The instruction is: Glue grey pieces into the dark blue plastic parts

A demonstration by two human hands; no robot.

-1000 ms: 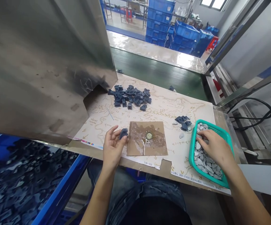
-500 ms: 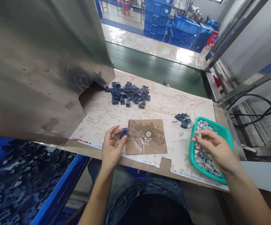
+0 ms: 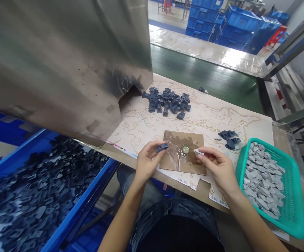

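Observation:
My left hand (image 3: 148, 159) pinches a small dark blue plastic part (image 3: 162, 147) at the left edge of a brown cardboard square (image 3: 187, 159). My right hand (image 3: 216, 166) pinches a small pale grey piece (image 3: 198, 151) just right of a round metal disc (image 3: 185, 149) in the middle of that square. The two hands sit close together over the cardboard. A teal basket (image 3: 291, 196) full of grey pieces lies to the right of my right hand.
A heap of dark blue parts (image 3: 167, 101) lies further back on the printed paper sheet (image 3: 215, 117). A few more blue parts (image 3: 229, 138) lie near the basket. A large metal chute (image 3: 62, 63) looms left. A blue crate (image 3: 83, 206) of dark parts stands below left.
My right hand left the teal basket with a grey piece and moved left to the cardboard square. My left hand kept its blue part. The camera swung to the left.

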